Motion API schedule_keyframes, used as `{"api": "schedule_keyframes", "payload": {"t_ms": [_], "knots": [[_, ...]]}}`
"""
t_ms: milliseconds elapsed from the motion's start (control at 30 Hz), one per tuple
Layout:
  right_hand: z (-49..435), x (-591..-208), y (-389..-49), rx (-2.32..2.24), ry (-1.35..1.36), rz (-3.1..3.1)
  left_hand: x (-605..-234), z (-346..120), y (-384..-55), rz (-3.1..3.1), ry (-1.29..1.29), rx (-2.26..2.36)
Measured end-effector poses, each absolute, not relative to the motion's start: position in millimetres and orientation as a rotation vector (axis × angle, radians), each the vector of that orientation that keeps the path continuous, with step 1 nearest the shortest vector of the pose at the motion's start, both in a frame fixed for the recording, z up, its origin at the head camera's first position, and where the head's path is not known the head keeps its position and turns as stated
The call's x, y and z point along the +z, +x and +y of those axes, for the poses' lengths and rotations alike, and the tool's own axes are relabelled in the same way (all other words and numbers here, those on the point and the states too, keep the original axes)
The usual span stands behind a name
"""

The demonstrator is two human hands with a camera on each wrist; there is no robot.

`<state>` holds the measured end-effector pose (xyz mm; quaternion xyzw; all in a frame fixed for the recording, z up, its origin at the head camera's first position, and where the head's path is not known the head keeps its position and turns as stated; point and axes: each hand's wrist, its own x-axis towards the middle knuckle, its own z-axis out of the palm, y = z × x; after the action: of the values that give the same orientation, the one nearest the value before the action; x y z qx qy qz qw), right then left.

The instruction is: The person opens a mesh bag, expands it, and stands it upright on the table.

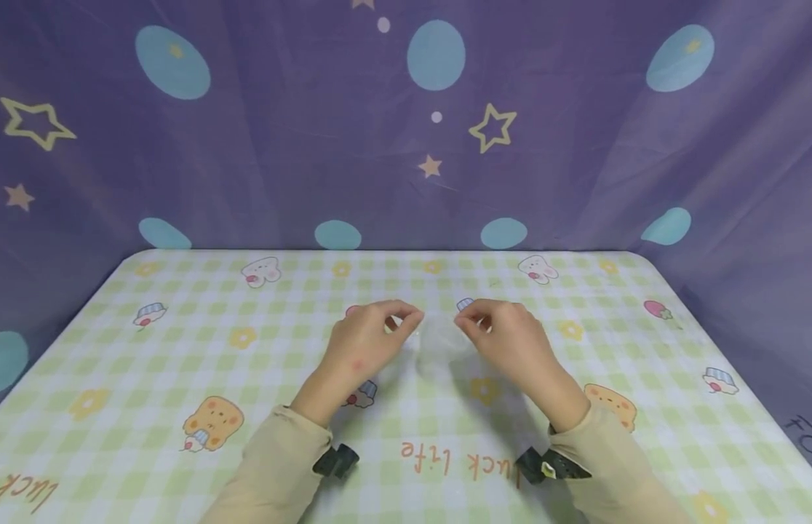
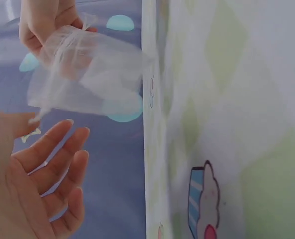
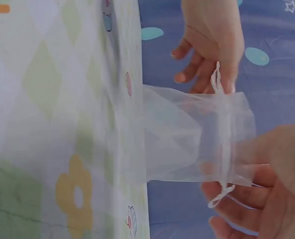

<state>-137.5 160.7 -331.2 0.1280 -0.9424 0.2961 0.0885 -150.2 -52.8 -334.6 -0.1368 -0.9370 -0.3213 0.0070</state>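
Note:
A sheer white drawstring pouch hangs between both hands above the table, its gathered top edge uppermost. My left hand pinches one side of the top near a drawstring end, thumb and forefinger together; its other fingers are spread loosely. On the opposite side my right hand pinches the top edge, with its thumb behind the thin fabric in the right wrist view. A white cord loop sticks out by the right fingers. A paler patch shows within the pouch; whether fold or content, I cannot tell.
Beneath the hands lies a green-and-white checked tablecloth printed with cartoon figures and lettering. Behind the table's far edge hangs a purple curtain with stars and blue ovals. Dark wrist straps sit at both sleeves.

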Motion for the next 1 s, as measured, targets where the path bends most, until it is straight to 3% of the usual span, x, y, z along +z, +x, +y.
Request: {"api": "schedule_keyframes", "payload": {"t_ms": [333,700,1000], "knots": [[162,-336,-139,1.086,0.393,-2.588,-356,-56,-159,-3.01,-0.34,-1.533],[162,-336,-140,1.149,0.389,-2.546,-356,-53,-162,-2.549,-0.215,-2.323],[160,-338,-141,1.144,0.393,-2.54,-360,-45,-158,-2.452,-0.252,-2.311]]}}
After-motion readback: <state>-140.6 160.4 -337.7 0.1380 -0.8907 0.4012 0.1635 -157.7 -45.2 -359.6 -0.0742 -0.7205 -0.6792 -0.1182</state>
